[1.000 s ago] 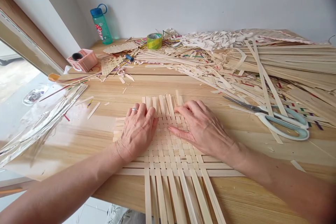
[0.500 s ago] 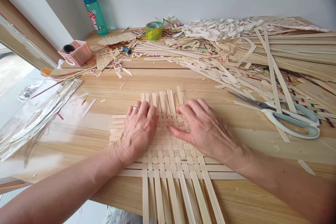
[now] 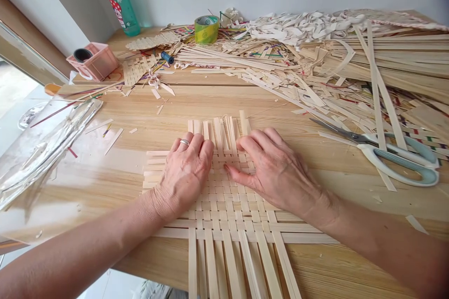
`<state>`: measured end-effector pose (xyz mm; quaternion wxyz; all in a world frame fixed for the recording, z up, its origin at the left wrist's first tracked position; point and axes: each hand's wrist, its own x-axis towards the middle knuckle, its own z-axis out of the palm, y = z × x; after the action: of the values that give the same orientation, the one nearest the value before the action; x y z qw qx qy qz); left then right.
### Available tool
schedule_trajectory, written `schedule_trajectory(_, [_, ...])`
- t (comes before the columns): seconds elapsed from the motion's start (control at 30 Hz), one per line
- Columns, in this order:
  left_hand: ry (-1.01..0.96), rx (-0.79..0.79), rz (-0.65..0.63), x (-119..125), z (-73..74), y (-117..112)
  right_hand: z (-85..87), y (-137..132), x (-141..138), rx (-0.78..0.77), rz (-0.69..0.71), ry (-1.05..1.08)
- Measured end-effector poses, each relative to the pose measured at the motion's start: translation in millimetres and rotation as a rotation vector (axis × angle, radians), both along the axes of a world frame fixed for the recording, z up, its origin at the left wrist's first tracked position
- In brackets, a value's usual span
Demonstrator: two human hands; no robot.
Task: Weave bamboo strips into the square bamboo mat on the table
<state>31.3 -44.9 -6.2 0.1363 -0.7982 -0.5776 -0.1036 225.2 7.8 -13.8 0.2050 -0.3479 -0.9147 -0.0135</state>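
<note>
A woven mat of pale flat wood strips (image 3: pixel 224 210) lies in front of me, with long loose strip ends hanging over the table's near edge. My left hand (image 3: pixel 187 170) rests on its left part, fingers curled down onto the weave; the fingertips and thumb are hidden. On the right side of the weave is my right hand (image 3: pixel 275 166). Its thumb touches the mat, apart from the bent index finger, which meets a strip near the far edge. Short strip ends stick out beyond the hands.
White-handled scissors (image 3: pixel 396 159) lie at the right, partly under two crossed strips. Behind are a heap of offcuts (image 3: pixel 298 79), a tape roll (image 3: pixel 206 30), a pink basket (image 3: pixel 96 63) and a teal bottle (image 3: pixel 121 7). A clear plastic sheet (image 3: pixel 45 149) lies left.
The view has shifted slightly, so the bottle and basket sit further left and higher, the scissors further right. Both hands keep nearly the same place on the mat.
</note>
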Motion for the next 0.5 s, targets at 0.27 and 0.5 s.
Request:
schedule_trajectory(0.27, [-0.016,0.006,-0.041,-0.2,0.0,0.7,-0.3,-0.9,-0.3,0.000,-0.005,-0.001])
schedule_trajectory(0.5, [-0.072,-0.011,-0.081,-2.0,-1.6,1.1,-0.4,-2.6,-0.8,0.004,-0.016,0.029])
